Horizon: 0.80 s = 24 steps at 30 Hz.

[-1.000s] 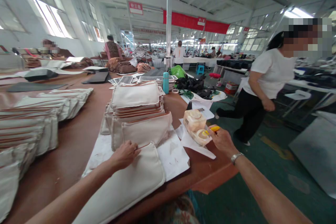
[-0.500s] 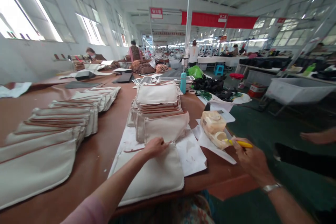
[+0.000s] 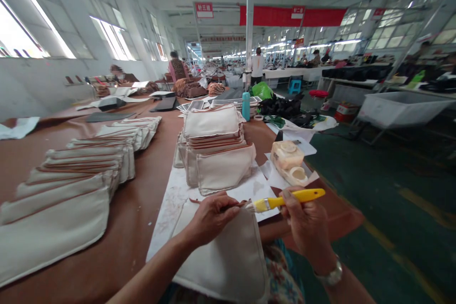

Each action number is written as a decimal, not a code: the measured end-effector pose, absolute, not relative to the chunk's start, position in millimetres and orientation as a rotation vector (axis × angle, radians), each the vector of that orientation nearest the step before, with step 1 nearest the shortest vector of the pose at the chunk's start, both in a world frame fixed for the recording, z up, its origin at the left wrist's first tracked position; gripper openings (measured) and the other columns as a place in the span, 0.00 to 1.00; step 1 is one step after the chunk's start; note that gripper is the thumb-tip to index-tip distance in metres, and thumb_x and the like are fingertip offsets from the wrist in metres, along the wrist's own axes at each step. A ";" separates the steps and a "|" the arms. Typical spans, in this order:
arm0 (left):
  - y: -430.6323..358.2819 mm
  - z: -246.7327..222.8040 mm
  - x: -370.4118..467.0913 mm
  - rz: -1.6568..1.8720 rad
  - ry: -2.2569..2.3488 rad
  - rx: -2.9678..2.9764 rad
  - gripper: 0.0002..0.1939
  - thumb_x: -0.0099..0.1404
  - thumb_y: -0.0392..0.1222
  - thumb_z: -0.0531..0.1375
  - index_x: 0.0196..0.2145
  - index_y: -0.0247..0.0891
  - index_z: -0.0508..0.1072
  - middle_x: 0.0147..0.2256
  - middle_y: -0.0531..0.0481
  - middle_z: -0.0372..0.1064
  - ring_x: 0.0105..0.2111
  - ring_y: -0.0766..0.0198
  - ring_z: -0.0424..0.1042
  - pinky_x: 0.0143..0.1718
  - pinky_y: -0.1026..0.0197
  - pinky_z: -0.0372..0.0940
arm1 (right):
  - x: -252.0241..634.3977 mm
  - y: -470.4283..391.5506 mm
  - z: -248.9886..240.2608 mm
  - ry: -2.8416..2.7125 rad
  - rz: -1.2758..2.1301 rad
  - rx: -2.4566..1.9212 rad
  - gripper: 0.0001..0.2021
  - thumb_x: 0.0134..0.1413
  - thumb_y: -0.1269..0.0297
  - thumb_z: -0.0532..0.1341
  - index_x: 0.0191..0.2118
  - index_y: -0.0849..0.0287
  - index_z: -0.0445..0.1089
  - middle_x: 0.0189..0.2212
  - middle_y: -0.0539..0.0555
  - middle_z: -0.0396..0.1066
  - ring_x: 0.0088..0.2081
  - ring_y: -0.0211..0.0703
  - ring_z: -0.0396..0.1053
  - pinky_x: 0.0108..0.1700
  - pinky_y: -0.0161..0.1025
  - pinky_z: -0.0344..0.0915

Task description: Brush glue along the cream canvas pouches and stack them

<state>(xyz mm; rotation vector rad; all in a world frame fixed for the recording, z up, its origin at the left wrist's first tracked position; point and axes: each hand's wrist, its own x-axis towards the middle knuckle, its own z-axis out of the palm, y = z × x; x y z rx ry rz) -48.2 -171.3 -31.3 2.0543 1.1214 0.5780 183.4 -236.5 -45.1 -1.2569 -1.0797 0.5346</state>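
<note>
Now the right hand (image 3: 306, 221) has lifted the yellow-handled brush (image 3: 285, 200) away from the glue tub (image 3: 289, 162), where it was dipping half a second ago, and brought the bristles across to the top edge of the canvas pouch (image 3: 228, 256). The fingers are closed round the handle, which lies nearly level. The left hand (image 3: 212, 213) has shifted too: it lay flat on the pouch before, and now its fingers pinch the upper edge just beside the bristle tip. The pouch itself has slid nearer, hanging partly over the edge of the tabletop (image 3: 149, 171) toward the person's lap. By my reading the brush is loaded and coating of the edge is about to start.

Right behind the pouch lies a stained white paper sheet (image 3: 171, 199), and on it a stack of finished pouches (image 3: 215, 147), close enough to crowd the brush stroke. Rows of flat pouches (image 3: 71, 175) run along the left of the tabletop. A teal bottle (image 3: 245, 106) stands farther back, near a heap of dark material (image 3: 285, 107). Other workers stand at far tables, well apart.
</note>
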 end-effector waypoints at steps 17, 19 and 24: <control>-206.5 -23.7 -47.8 0.714 0.957 2.428 0.09 0.68 0.41 0.58 0.39 0.43 0.80 0.30 0.51 0.70 0.29 0.67 0.69 0.31 0.65 0.59 | 193.2 -263.6 -21.4 -1.198 0.181 -1.297 0.14 0.68 0.55 0.59 0.37 0.60 0.71 0.20 0.48 0.66 0.19 0.38 0.64 0.22 0.32 0.60; -210.1 -25.2 -47.9 0.770 0.917 2.607 0.09 0.69 0.40 0.58 0.40 0.44 0.79 0.30 0.51 0.70 0.29 0.66 0.69 0.30 0.64 0.58 | 191.9 -268.7 -11.0 -1.307 0.159 -1.242 0.11 0.69 0.58 0.58 0.38 0.59 0.70 0.24 0.48 0.68 0.23 0.39 0.66 0.27 0.33 0.63; -216.9 -25.9 -44.5 0.859 0.868 2.926 0.08 0.71 0.41 0.57 0.36 0.43 0.76 0.27 0.53 0.68 0.26 0.65 0.66 0.29 0.60 0.57 | 186.8 -282.4 10.8 -1.744 0.229 -1.103 0.07 0.71 0.66 0.53 0.39 0.57 0.66 0.29 0.50 0.70 0.29 0.41 0.69 0.33 0.36 0.63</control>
